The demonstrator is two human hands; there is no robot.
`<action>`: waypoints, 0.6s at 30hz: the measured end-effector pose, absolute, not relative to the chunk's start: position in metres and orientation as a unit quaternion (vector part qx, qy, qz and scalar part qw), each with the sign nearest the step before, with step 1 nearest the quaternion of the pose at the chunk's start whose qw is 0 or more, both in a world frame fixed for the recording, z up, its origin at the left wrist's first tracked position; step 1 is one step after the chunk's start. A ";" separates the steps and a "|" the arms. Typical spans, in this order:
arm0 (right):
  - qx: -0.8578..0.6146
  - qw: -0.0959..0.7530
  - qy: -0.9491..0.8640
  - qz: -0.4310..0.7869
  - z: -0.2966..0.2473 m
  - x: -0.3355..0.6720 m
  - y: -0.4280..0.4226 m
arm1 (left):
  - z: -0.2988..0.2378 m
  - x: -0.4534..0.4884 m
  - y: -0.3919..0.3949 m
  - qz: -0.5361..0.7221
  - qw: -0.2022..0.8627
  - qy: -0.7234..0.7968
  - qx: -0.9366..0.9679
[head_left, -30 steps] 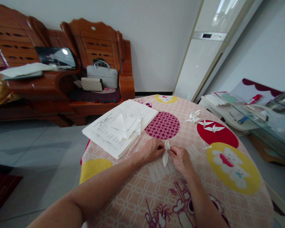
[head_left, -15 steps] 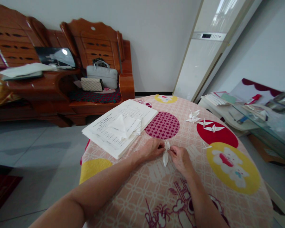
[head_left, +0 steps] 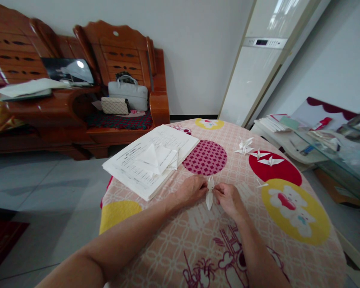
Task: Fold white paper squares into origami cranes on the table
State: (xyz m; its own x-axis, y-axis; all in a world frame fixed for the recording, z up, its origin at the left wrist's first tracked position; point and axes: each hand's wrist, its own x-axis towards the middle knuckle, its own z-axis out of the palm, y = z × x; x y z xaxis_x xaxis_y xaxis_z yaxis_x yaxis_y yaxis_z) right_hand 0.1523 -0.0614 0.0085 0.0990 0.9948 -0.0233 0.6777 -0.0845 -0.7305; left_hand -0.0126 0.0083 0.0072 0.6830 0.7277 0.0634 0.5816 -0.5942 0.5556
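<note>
A white folded paper crane (head_left: 209, 197) is held between my two hands, just above or on the patterned tablecloth; its wings point away from me and toward me. My left hand (head_left: 193, 189) pinches one side of it with closed fingers. On the opposite side my right hand (head_left: 229, 197) grips it between thumb and fingers. Finished-looking paper cranes lie to the right: a small cluster (head_left: 244, 146), and single cranes (head_left: 271, 161) on the red circle. A thin white paper piece (head_left: 261, 183) lies nearer me.
A stack of printed sheets (head_left: 132, 176) with folded paper (head_left: 153, 159) on top lies at the table's left. Behind stand a wooden bench (head_left: 159, 80) with bags (head_left: 129, 94) and a tall white cabinet unit (head_left: 249, 72). A glass-topped side table (head_left: 333, 156) holds clutter at right.
Both hands stay on the paper crane in nearly the same place, with only slight finger movement. The view has shifted very slightly.
</note>
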 end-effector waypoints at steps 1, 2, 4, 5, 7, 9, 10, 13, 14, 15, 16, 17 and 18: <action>-0.689 0.284 -0.608 0.273 0.009 0.152 -0.061 | 0.007 -0.012 0.008 0.141 0.254 0.383 0.877; -0.695 0.279 -0.605 0.271 0.010 0.151 -0.060 | 0.007 -0.012 0.007 0.138 0.252 0.394 0.873; -0.706 0.270 -0.598 0.265 0.011 0.148 -0.059 | 0.009 -0.011 0.007 0.131 0.244 0.416 0.867; -0.713 0.267 -0.594 0.262 0.012 0.147 -0.059 | 0.010 -0.011 0.007 0.123 0.239 0.426 0.864; -0.727 0.261 -0.582 0.256 0.013 0.145 -0.058 | 0.012 -0.011 0.008 0.106 0.230 0.444 0.859; -0.740 0.253 -0.569 0.256 0.015 0.143 -0.058 | 0.014 -0.010 0.009 0.095 0.229 0.456 0.855; -0.745 0.250 -0.563 0.256 0.015 0.143 -0.058 | 0.015 -0.010 0.009 0.095 0.231 0.458 0.853; -0.753 0.253 -0.553 0.251 0.016 0.142 -0.057 | 0.016 -0.011 0.009 0.104 0.233 0.457 0.852; -0.756 0.254 -0.550 0.249 0.016 0.141 -0.057 | 0.016 -0.011 0.008 0.105 0.233 0.456 0.853; -0.759 0.253 -0.547 0.248 0.016 0.141 -0.056 | 0.015 -0.011 0.008 0.105 0.231 0.455 0.853; -0.763 0.249 -0.542 0.248 0.016 0.140 -0.056 | 0.014 -0.011 0.008 0.103 0.230 0.456 0.854; -0.768 0.244 -0.537 0.249 0.016 0.140 -0.055 | 0.013 -0.010 0.008 0.101 0.229 0.457 0.854; -0.772 0.240 -0.532 0.250 0.016 0.139 -0.055 | 0.012 -0.010 0.008 0.100 0.227 0.459 0.853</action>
State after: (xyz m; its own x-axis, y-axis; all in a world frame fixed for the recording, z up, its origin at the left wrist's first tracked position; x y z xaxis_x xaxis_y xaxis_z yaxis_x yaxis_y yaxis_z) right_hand 0.1390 -0.0548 0.0161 0.3085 0.9423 -0.1299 0.7022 -0.3177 -0.6372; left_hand -0.0102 0.0081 0.0119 0.5592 0.8282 -0.0375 0.7372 -0.4761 0.4794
